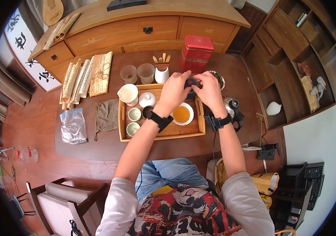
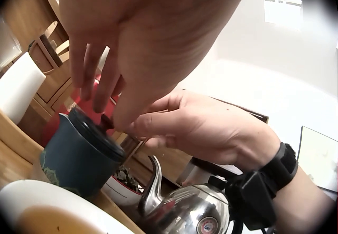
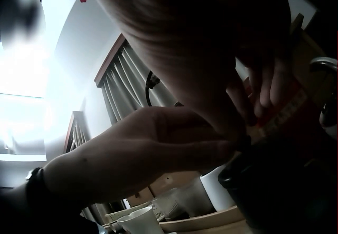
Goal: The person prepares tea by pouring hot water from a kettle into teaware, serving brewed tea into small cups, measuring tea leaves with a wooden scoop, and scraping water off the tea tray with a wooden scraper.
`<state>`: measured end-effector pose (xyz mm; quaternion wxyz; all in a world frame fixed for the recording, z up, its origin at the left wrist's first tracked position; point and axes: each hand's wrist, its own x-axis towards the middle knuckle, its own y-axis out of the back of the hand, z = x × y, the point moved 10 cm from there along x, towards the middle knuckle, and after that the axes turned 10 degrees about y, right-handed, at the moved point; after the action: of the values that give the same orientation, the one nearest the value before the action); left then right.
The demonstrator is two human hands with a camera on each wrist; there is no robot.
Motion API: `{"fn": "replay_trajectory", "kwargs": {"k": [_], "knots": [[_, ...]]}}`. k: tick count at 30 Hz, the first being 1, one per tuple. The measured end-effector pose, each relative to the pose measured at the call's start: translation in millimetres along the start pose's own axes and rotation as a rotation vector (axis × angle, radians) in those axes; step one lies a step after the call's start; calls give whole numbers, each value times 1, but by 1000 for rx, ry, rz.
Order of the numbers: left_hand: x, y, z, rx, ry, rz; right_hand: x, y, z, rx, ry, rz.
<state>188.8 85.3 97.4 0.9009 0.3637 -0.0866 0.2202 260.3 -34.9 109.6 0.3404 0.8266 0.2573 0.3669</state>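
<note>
A dark teal lidded tea cup with a green-gold pattern stands at the tray's far right corner. Its black lid has a small knob on top. From the left, my left hand reaches over the lid, its thumb and fingers pinching at the knob. My right hand comes in from the other side, thumb and forefinger pinched at the same knob; the fingertips of both hands meet there. In front of the cup is a white bowl of amber tea.
The wooden tray also carries a white pitcher, a white lid and small cups. Behind stand a red tin, a tool holder and glasses. A steel kettle is at the right.
</note>
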Motion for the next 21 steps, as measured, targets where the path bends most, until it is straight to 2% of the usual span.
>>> {"fn": "replay_trajectory", "kwargs": {"k": [8, 11, 14, 18, 21], "knots": [[5, -9, -5, 48, 33, 32, -12, -11, 16, 68, -2, 119], [7, -7, -1, 126, -25, 26, -8, -12, 12, 71, 8, 113], [3, 19, 3, 64, -23, 85, -1, -6, -2, 129, -10, 107], [-5, 54, -4, 32, 15, 86, 7, -10, -32, 276, 63, 92], [-16, 70, -16, 112, 94, 45, 12, -37, -45, 333, 56, -62]]}}
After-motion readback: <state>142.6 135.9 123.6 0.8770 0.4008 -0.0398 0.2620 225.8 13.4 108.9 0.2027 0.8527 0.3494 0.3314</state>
